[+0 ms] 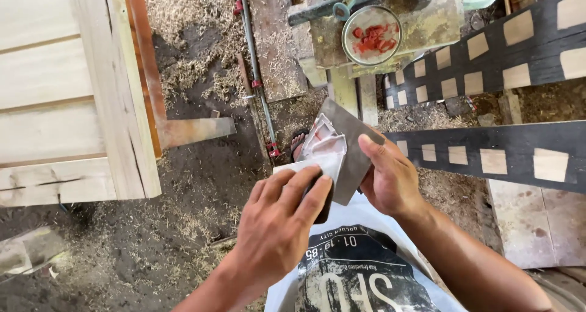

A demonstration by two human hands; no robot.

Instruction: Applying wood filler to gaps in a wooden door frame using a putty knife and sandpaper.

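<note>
My right hand (390, 177) holds a flat grey metal scraper blade (347, 144) by its right edge, thumb on top. The blade carries a smear of whitish-pink putty (325, 147). My left hand (278, 220) grips a small dark tool (325, 203) pressed against the blade's lower edge, near the putty. Both hands are in front of my chest, above a white shirt with a dark print.
A round tin of red paste (371, 35) sits on a block ahead. Two dark boards with pale square inlays (488, 49) lie at right. A pale wooden panel (61, 92) stands at left. A long clamp bar (256, 74) lies on the sawdust-covered ground.
</note>
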